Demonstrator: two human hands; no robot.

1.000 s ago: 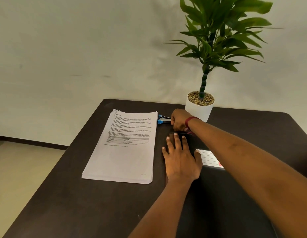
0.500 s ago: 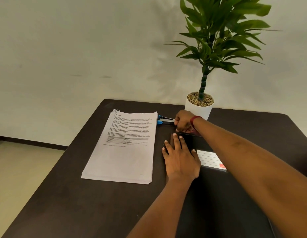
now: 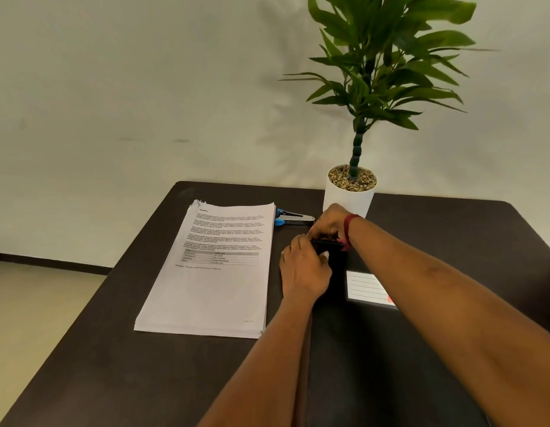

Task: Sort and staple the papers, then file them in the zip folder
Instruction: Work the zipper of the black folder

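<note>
Dark desk (image 3: 113, 365) against a pale wall, papers (image 3: 212, 272) stacked at 9 o'clock. A black zip folder (image 3: 360, 334) lies flat at 4 o'clock. The left hand (image 3: 304, 269) and right hand (image 3: 329, 224) both curl around its far corner, near a blue stapler (image 3: 293, 217).

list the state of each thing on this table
papers, stacked flat
stapler, lying behind the papers, untouched
folder, lying flat, zip hidden
left hand, gripping folder's far end
right hand, pinching folder's far end
plant, upright
</note>
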